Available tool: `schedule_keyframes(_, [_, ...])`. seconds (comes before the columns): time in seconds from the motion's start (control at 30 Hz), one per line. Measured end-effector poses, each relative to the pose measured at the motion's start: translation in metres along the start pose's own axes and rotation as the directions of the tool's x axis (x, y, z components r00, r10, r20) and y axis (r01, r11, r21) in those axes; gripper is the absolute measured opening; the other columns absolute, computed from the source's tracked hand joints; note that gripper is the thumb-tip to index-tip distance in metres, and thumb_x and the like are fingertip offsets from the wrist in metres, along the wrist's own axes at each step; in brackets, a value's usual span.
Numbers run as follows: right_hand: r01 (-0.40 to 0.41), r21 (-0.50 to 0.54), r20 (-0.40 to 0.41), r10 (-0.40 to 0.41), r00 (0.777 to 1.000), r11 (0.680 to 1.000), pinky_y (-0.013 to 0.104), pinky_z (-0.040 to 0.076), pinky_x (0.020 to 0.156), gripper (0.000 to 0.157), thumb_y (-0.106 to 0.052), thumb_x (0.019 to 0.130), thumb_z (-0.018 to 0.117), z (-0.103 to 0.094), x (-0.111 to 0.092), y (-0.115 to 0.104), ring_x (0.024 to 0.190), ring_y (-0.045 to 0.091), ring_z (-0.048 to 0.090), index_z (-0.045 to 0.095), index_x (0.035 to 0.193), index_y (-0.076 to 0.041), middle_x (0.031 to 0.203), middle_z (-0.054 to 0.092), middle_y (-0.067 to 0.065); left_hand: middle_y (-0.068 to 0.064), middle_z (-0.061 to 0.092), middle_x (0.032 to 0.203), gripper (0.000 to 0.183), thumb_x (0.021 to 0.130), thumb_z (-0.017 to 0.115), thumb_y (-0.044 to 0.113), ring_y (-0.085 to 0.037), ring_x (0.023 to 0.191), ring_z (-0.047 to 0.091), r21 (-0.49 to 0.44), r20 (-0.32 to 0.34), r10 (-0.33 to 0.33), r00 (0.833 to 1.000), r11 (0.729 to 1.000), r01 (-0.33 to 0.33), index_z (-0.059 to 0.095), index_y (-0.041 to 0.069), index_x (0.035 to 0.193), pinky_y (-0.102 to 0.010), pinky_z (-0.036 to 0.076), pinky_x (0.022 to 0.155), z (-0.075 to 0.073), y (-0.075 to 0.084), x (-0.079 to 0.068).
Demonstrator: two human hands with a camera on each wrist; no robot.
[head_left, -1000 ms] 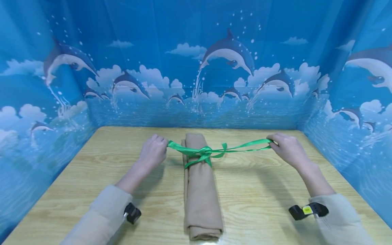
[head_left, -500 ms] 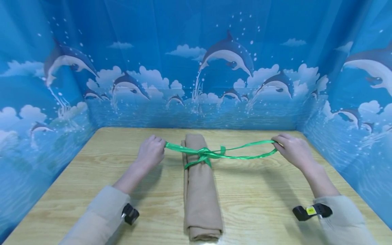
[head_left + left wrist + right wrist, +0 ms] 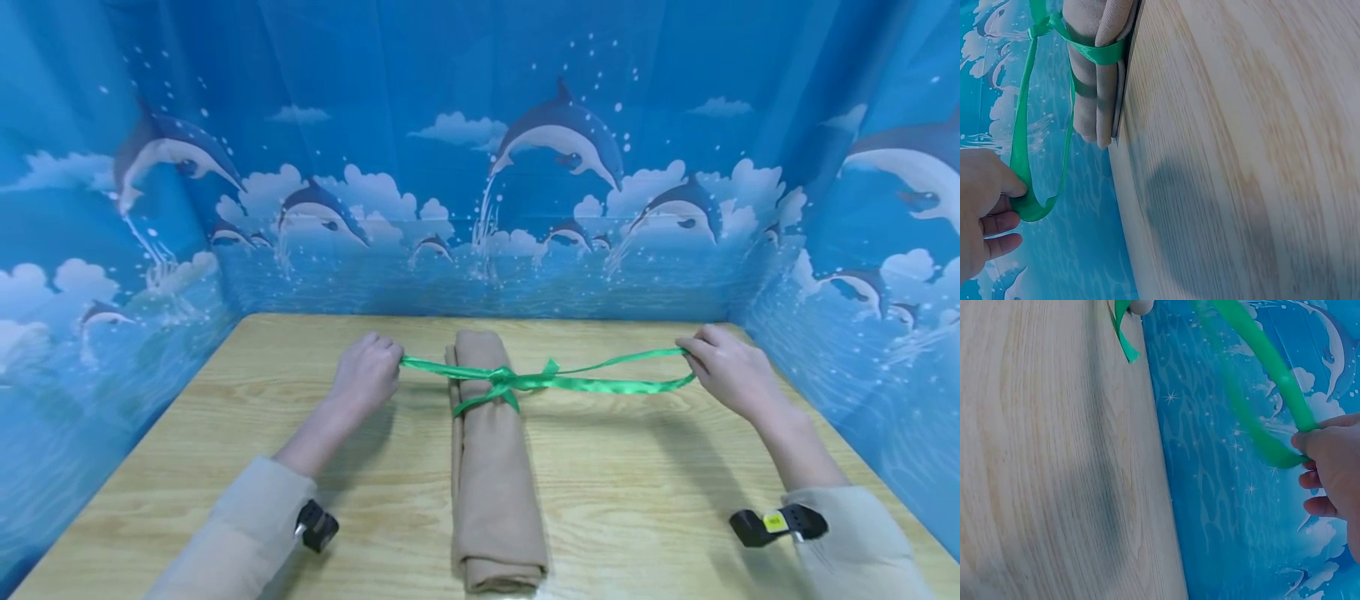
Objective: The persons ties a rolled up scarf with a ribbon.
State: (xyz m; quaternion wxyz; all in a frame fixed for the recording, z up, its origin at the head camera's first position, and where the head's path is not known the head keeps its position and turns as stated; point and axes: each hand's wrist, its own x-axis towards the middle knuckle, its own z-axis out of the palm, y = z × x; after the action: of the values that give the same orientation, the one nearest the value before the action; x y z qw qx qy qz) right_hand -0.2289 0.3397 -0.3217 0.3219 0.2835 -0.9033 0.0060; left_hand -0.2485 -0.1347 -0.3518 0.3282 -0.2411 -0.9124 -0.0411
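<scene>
A rolled beige cloth point(image 3: 498, 492) lies lengthwise on the table, with a green ribbon point(image 3: 501, 380) tied around its far part in a knot. On the left, my left hand point(image 3: 367, 367) pinches a loop of the ribbon and holds it out sideways; the left wrist view shows the loop point(image 3: 1020, 137) between thumb and fingers. Over on the right, my right hand point(image 3: 727, 367) pinches the opposite loop point(image 3: 1279, 375), stretched wide from the knot. One loose ribbon tail point(image 3: 1126, 344) hangs beside the roll in the right wrist view.
The wood-grain table point(image 3: 630, 492) spreads around the roll. A blue curtain point(image 3: 420, 275) printed with dolphins stands behind the table and along both sides. Each sleeve carries a black wrist camera point(image 3: 318, 525).
My right hand has moved further right, drawing its loop longer and wider open. My left hand has shifted slightly left, and its loop looks narrower. The roll stays in place.
</scene>
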Motion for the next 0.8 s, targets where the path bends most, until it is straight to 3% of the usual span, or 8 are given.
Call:
schedule_keyframes(0.17, [0.003,0.016,-0.033,-0.002,0.999,1.000,0.041,0.045,0.048,0.021,0.004,0.068,0.072,0.000,-0.003,0.002,0.065,0.027,0.058,0.067,0.087,-0.003,0.077,0.061,0.010,-0.007,0.058,0.062,0.018,0.065,0.055,-0.015,-0.021,0.057,0.046,-0.010,0.010,-0.006,1.000,1.000,0.006,0.061,0.002,0.065,-0.029,0.040,0.051,-0.001,0.000,0.000])
schedule_keyframes(0.33, [0.072,0.008,-0.091,-0.071,0.993,0.997,0.040,0.046,0.048,0.016,0.002,0.067,0.072,0.003,-0.004,0.003,0.063,0.025,0.059,0.067,0.080,-0.004,0.075,0.062,0.009,-0.007,0.060,0.062,0.018,0.064,0.055,-0.015,-0.022,0.058,0.048,-0.007,0.003,0.000,1.000,1.000,0.000,0.061,0.002,0.065,-0.029,0.041,0.052,0.001,-0.002,-0.001])
schedule_keyframes(0.43, [0.136,-0.015,-0.134,-0.137,0.981,0.991,0.039,0.047,0.047,0.004,-0.005,0.079,0.065,0.007,-0.003,0.003,0.062,0.026,0.059,0.068,0.080,-0.003,0.074,0.061,0.010,-0.008,0.059,0.061,0.017,0.064,0.054,-0.015,-0.022,0.057,0.047,-0.012,-0.017,0.016,1.000,1.000,-0.016,0.060,0.002,0.063,-0.030,0.040,0.051,0.001,-0.003,-0.002])
schedule_keyframes(0.6, [0.223,-0.077,-0.230,-0.235,0.944,0.972,0.039,0.045,0.044,0.044,-0.020,0.097,0.034,0.015,-0.002,0.005,0.057,0.028,0.055,0.066,0.076,0.001,0.069,0.057,0.013,-0.009,0.060,0.062,0.015,0.065,0.057,-0.014,-0.022,0.057,0.048,-0.019,-0.049,0.055,0.997,0.998,-0.056,0.062,0.001,0.066,-0.030,0.041,0.051,0.001,-0.006,-0.003])
schedule_keyframes(0.7, [0.247,-0.105,-0.274,-0.267,0.924,0.963,0.039,0.042,0.043,0.047,-0.018,0.097,0.030,0.020,-0.003,0.005,0.054,0.029,0.052,0.064,0.073,0.003,0.065,0.055,0.013,-0.008,0.060,0.063,0.014,0.066,0.059,-0.012,-0.022,0.058,0.047,-0.001,-0.065,0.092,0.994,0.996,-0.093,0.063,0.001,0.067,-0.032,0.041,0.054,0.000,-0.009,-0.003])
schedule_keyframes(0.8, [0.242,-0.126,-0.290,-0.269,0.918,0.962,0.040,0.042,0.045,0.045,-0.015,0.096,0.030,0.022,-0.004,0.006,0.054,0.030,0.052,0.063,0.071,0.003,0.064,0.055,0.013,-0.007,0.059,0.061,0.015,0.065,0.058,-0.012,-0.022,0.058,0.045,0.020,-0.074,0.121,0.990,0.993,-0.120,0.061,0.002,0.066,-0.033,0.038,0.055,-0.002,-0.011,-0.003])
